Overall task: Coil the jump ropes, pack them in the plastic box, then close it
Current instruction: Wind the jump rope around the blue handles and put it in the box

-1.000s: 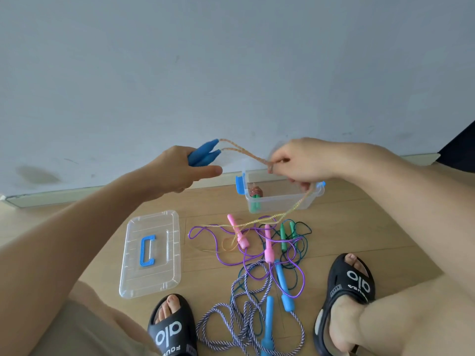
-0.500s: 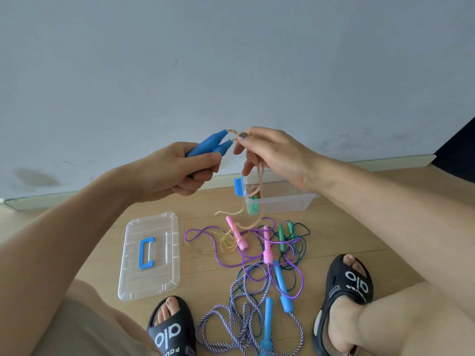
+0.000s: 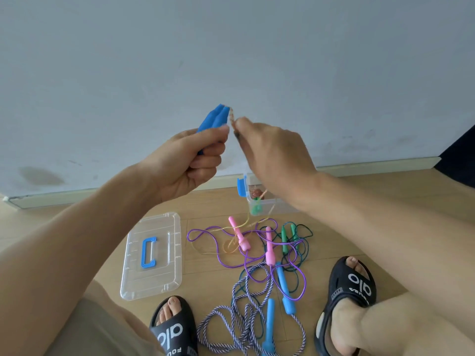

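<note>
The wooden floor [image 3: 77,227] meets a grey wall [image 3: 231,60]. On the floor lies the clear lid [image 3: 154,276] with a blue handle, apart from the plastic box [image 3: 264,205], which stands open near the wall with some things inside. Between two black slippers [image 3: 352,291] lies a tangle of jump ropes [image 3: 257,265]: purple, dark green and striped ones. The left hand [image 3: 190,163] is closed around two blue handles [image 3: 214,119], held up in the air. The right hand [image 3: 272,152] pinches the thin orange rope [image 3: 232,119] just beside the handles; this rope hangs down to the floor.
</note>
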Available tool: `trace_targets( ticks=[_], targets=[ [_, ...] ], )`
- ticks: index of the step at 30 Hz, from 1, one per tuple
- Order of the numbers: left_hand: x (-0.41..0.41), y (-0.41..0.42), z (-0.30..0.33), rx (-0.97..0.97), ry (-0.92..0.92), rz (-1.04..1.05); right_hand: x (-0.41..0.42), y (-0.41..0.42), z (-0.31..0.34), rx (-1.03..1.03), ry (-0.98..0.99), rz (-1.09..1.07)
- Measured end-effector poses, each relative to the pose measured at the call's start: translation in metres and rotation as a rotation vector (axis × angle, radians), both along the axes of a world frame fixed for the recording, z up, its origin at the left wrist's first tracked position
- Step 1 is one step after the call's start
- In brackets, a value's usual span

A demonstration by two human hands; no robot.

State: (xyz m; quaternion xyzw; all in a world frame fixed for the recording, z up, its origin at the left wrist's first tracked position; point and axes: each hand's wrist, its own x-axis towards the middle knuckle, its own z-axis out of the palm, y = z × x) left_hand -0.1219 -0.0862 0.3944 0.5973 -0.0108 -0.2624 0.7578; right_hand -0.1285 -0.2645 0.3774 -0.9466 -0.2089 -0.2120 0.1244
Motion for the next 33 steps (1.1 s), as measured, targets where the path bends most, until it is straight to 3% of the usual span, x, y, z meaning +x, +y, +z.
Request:
trace_targets(
  ticks=[3,8,11,16,19,21,26,33],
  targets=[
    [0.002,-0.006,-0.005,0.128,0.002,0.136,-0.005,0.012,0.002,-0.292,0.054,-0.006],
    [0.009,-0.005,-0.009,0.199,-0.01,0.22,-0.014,0.018,0.003,-0.457,0.151,0.096],
    [0.007,-0.002,-0.012,0.387,-0.122,0.188,-0.014,0.018,0.005,-0.507,0.178,0.145],
    [0.007,0.0,-0.02,0.741,-0.326,0.138,-0.014,0.011,0.012,-0.514,0.224,0.206],
    [0.004,-0.001,-0.028,1.086,-0.64,0.01,-0.015,0.005,0.006,-0.506,0.255,0.228],
    [0.002,0.0,-0.033,1.202,-0.817,-0.077,-0.016,0.0,0.003,-0.463,0.325,0.25],
    [-0.003,0.001,-0.042,1.326,-1.109,-0.304,-0.017,-0.011,0.014,-0.31,0.499,0.257],
    [-0.003,-0.002,-0.043,1.242,-1.063,-0.251,-0.02,-0.015,0.017,-0.182,0.717,0.251]
  ],
)
